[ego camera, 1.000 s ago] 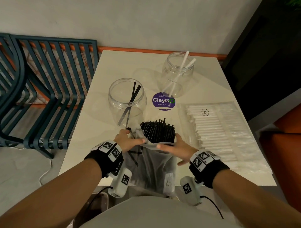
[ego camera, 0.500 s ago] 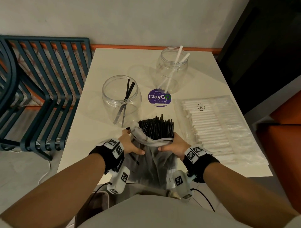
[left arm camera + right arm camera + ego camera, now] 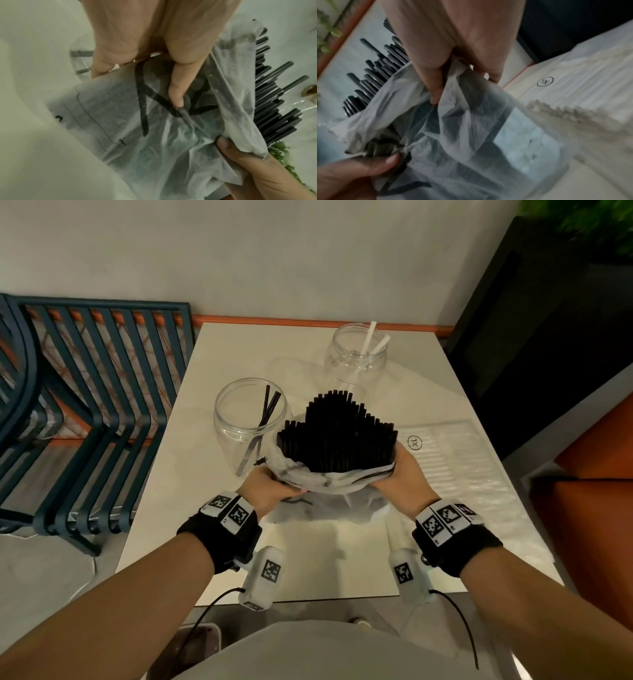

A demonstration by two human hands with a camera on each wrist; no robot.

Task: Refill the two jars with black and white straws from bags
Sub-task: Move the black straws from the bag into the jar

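Observation:
A thick bundle of black straws (image 3: 337, 436) sticks out of a translucent plastic bag (image 3: 329, 481) held above the table. My left hand (image 3: 270, 487) grips the bag's left side, and my right hand (image 3: 400, 477) grips its right side. The wrist views show fingers of both hands pinching the crumpled bag (image 3: 171, 135) (image 3: 462, 128) below the black straws (image 3: 274, 108) (image 3: 373, 75). A clear jar (image 3: 250, 422) with a few black straws stands just left of the bundle. A second clear jar (image 3: 356, 361) with two white straws stands behind it.
A flat bag of white straws (image 3: 462, 474) marked XL lies on the table's right side. The pale table (image 3: 342, 559) ends near my body. Dark blue slatted chairs (image 3: 85, 405) stand to the left, and an orange seat (image 3: 599, 491) is on the right.
Both hands have lifted the bag of black straws off the table's front edge and carried it forward, up beside the jar with black straws. More of the bundle now sticks out.

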